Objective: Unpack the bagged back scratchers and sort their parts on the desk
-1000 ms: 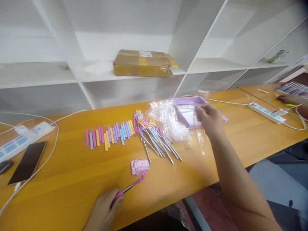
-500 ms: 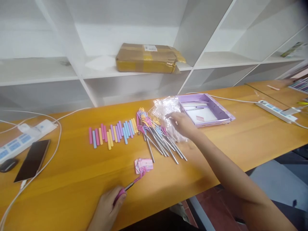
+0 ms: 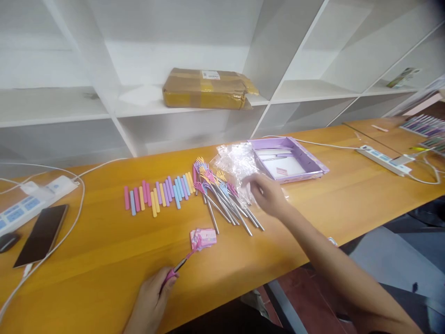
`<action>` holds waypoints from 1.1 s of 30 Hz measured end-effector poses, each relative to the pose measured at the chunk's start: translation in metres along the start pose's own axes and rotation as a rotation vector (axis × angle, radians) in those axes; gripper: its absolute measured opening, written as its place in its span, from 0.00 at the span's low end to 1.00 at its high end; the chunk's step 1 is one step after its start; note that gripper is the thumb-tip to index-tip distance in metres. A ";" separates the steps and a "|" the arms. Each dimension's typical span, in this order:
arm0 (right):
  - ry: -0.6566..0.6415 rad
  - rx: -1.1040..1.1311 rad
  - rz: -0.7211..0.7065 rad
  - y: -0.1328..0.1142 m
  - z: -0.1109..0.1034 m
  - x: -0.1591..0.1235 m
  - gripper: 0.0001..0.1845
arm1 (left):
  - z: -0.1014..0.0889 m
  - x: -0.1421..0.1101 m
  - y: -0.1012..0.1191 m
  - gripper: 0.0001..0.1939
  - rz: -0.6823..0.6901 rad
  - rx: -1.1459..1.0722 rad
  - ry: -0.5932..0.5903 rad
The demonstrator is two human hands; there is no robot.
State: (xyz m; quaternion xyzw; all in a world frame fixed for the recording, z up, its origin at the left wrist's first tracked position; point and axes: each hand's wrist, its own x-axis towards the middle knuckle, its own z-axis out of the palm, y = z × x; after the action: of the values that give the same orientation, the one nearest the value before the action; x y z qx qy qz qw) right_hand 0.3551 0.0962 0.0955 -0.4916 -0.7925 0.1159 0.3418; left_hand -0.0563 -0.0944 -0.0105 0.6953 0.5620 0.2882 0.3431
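My left hand (image 3: 153, 290), closed, grips the pink handle of a telescopic back scratcher (image 3: 180, 265); its pink claw end rests over a small stack of pink printed cards (image 3: 206, 237). Over a loose heap of clear plastic bags (image 3: 236, 162) is my right hand (image 3: 266, 194), its fingers pinched together on what looks like the edge of one bag; the fingertips are partly blurred. Left of that hand lies a pile of back scratchers (image 3: 225, 202) with metal shafts and pink, yellow, blue and purple claws. A row of coloured handle sleeves (image 3: 160, 192) lies further left.
Behind the bags stands a purple open box (image 3: 313, 160) with papers inside. A phone (image 3: 41, 235), cables and a power strip (image 3: 34, 199) lie at left, another power strip (image 3: 382, 160) at right. A taped carton (image 3: 205, 90) sits on the white shelf.
My right hand has drawn back slightly towards me and to the right over the plastic bags. My left hand keeps hold of the pink back scratcher. The view has shifted a little.
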 end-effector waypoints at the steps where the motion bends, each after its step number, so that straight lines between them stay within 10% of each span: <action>1: -0.054 0.173 0.065 -0.020 0.007 -0.023 0.13 | 0.001 -0.002 0.002 0.20 0.017 0.012 0.023; 7: -0.599 0.777 0.255 -0.123 0.078 -0.144 0.18 | 0.022 -0.004 0.043 0.19 0.294 0.220 -0.039; 11: -0.512 1.018 0.360 -0.147 0.109 -0.170 0.29 | 0.046 -0.002 0.070 0.23 0.548 0.465 -0.014; 16: -0.556 0.894 0.351 -0.155 0.111 -0.165 0.31 | 0.056 -0.005 0.074 0.21 0.538 0.576 0.053; 33: -0.210 0.636 -0.097 -0.166 0.146 -0.179 0.25 | 0.009 0.007 0.070 0.24 0.672 0.724 0.022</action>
State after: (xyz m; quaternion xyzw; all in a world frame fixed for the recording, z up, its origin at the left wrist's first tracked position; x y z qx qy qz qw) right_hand 0.1938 -0.1163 -0.0032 -0.3073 -0.7700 0.3910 0.3998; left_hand -0.0071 -0.0985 0.0403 0.9095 0.3744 0.1766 -0.0383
